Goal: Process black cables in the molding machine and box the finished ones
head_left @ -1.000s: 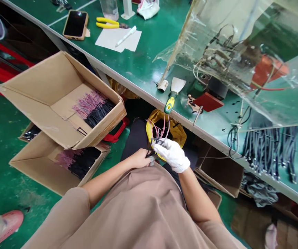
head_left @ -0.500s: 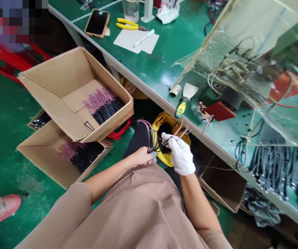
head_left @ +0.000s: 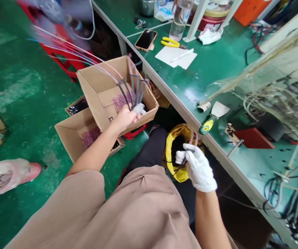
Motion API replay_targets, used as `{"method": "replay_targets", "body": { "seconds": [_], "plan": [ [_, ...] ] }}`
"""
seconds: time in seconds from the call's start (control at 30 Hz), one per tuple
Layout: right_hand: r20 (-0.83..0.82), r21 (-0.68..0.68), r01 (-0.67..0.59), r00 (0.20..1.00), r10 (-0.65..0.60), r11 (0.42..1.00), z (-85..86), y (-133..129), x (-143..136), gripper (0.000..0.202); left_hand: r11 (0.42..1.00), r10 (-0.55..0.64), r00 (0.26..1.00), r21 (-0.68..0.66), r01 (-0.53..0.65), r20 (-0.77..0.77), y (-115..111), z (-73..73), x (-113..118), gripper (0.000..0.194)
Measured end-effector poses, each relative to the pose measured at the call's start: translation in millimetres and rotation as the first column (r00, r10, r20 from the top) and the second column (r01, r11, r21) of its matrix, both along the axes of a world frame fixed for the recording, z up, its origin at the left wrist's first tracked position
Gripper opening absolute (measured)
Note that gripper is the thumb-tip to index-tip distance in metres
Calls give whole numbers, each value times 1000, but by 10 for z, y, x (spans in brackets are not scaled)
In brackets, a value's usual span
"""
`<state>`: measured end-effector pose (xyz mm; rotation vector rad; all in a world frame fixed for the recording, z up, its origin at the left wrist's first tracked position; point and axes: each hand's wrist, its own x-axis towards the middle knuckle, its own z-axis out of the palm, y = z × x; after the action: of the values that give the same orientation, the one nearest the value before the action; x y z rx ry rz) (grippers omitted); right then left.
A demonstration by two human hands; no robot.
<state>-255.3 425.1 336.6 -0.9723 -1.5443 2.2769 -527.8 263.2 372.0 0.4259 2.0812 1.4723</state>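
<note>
My bare left hand (head_left: 125, 118) is raised over the upper cardboard box (head_left: 94, 81) and grips a bundle of thin black and pink wires (head_left: 128, 86) that fans up and to the left, blurred by motion. My right hand (head_left: 197, 166), in a white glove, stays low in front of my lap beside the yellow bag (head_left: 170, 148) and pinches a few thin wires (head_left: 187, 152). More pink and black wires lie inside the upper box.
A second box (head_left: 70, 135) with wires sits under the first on the green floor. The green bench (head_left: 211, 65) carries a scraper (head_left: 211, 119), phone (head_left: 146, 39), yellow pliers (head_left: 171, 42), paper and pen, a clear plastic shield and cable bundles. A red stool stands behind the boxes.
My left hand swung up and left from my lap to above the upper box, carrying the wire bundle. My right hand stayed by the yellow bag. My head turned left.
</note>
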Motion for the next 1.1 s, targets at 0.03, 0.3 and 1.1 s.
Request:
{"method": "replay_targets", "body": {
  "seconds": [0.03, 0.3, 1.1],
  "plan": [
    [-5, 12, -33, 999, 33, 999, -7, -28, -28, 43, 999, 47, 999, -6, -47, -14, 33, -52, -181, 30],
    [-172, -242, -28, 985, -14, 970, 162, -23, 8, 37, 871, 34, 981, -476, -122, -191, 139, -370, -648, 20],
    [-220, -490, -37, 972, -83, 871, 206, 72, 142, 29, 770, -566, 681, -2, 639, -465, 921, -310, 1135, 21]
  ]
}}
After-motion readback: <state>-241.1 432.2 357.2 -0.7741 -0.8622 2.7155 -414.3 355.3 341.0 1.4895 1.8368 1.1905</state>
